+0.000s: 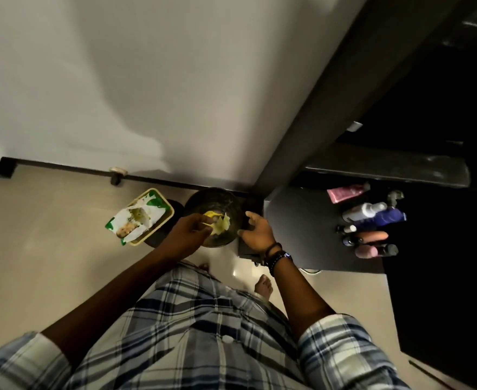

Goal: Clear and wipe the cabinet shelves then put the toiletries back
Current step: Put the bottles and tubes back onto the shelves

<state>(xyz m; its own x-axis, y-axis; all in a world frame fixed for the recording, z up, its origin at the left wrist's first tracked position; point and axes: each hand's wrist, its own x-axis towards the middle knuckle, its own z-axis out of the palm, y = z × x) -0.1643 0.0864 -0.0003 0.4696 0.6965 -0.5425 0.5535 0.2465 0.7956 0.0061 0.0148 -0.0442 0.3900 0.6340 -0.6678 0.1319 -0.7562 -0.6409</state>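
A dark round bin is seen from above on the pale floor, set against the black skirting at the foot of the white wall. Crumpled yellow-white wipes lie inside it. The left hand is held over the bin's near-left rim, its fingers curled loosely inward; whether anything is pinched between them cannot be told. The right hand is spread open at the bin's right edge, beside a small dark box, with nothing gripped; beaded bracelets are worn on that wrist.

A wipes packet is placed in a yellow-rimmed tray left of the bin, its long axis running from near-left to far-right, with the opened flap turned upward.

The toiletries are grouped on a dark cabinet surface to the right, well apart from both hands. A pink tube is laid flat, its long axis roughly left to right, the cap toward the right. A white bottle, a blue bottle, an orange bottle and a pink bottle are seen with their length likewise running left to right in the view. A plaid shirt fills the foreground.
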